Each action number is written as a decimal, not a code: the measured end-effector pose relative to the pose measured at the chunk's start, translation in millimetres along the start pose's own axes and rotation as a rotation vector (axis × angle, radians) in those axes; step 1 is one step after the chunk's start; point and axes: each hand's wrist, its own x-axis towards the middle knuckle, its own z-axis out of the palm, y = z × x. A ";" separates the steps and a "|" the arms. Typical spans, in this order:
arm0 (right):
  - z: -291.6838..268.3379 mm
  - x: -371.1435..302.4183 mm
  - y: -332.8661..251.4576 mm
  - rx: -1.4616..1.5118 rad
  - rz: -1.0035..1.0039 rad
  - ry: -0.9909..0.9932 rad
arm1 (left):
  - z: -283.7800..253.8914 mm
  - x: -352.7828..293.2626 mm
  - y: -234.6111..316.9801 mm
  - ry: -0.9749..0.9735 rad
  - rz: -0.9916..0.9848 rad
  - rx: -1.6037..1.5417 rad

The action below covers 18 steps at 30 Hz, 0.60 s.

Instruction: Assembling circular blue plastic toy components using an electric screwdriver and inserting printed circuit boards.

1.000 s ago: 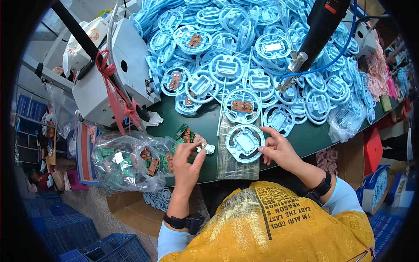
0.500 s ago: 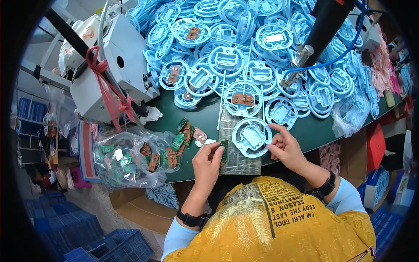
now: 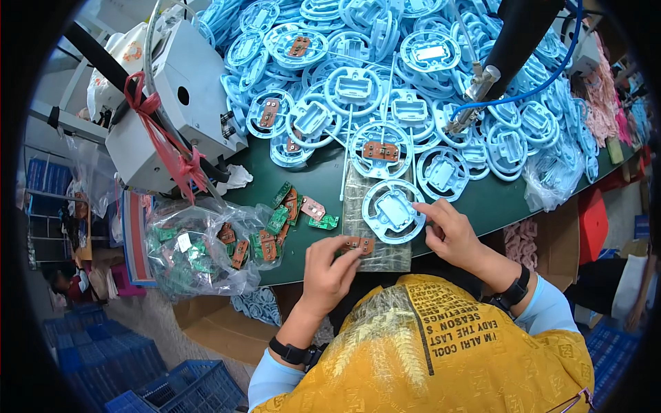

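My left hand pinches a small brown circuit board between thumb and fingertips, low over the taped strip at the table's near edge. On that strip lies a light blue plastic wheel-shaped part with a raised hollow housing in its middle. My right hand has its index fingertip on the wheel's right rim and the thumb close beside it. Just beyond sits another blue wheel, a brown board set in its housing.
Blue wheels pile up across the back. Loose boards and a clear bag of boards lie left. A grey machine box stands back left; a black-and-metal tool hangs above the right side. A co-worker's arm shows far right.
My left hand has come nearer to me, and the board in it now shows its brown face instead of green. The index finger of my right hand has shifted slightly left along with the wheel.
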 end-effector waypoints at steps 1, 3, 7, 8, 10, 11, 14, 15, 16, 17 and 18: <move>0.9 0.0 1.8 -0.070 -0.064 0.025 | -1.0 -1.9 -1.3 0.055 -0.052 -0.005; 2.6 -0.3 4.8 -0.142 -0.128 0.047 | -2.0 -3.2 -7.6 0.063 -0.095 -0.016; 3.0 1.4 7.6 -0.257 -0.206 0.055 | -1.2 4.5 -16.3 0.013 -0.108 0.005; 2.6 1.7 7.4 -0.280 -0.213 0.045 | -0.4 4.9 -17.5 -0.018 -0.098 0.024; 2.6 2.2 7.8 -0.294 -0.225 0.038 | -1.3 4.9 -16.4 0.000 -0.114 0.003; 3.3 2.0 8.7 -0.310 -0.234 0.032 | -1.2 4.8 -16.9 0.016 -0.127 -0.020; 3.1 1.7 9.1 -0.341 -0.240 0.024 | -18.9 3.2 -25.9 0.191 -0.243 0.047; 3.3 0.9 10.4 -0.336 -0.242 0.023 | -26.8 2.2 -31.4 0.162 -0.240 0.083; 3.2 -0.8 12.4 -0.341 -0.237 0.018 | -30.4 1.8 -34.3 0.162 -0.242 0.087; 3.9 -0.4 13.4 -0.346 -0.236 0.012 | -33.2 0.6 -37.3 0.095 -0.214 0.091; 3.9 0.8 12.9 -0.342 -0.242 0.009 | -34.3 -0.5 -39.8 0.027 -0.185 0.094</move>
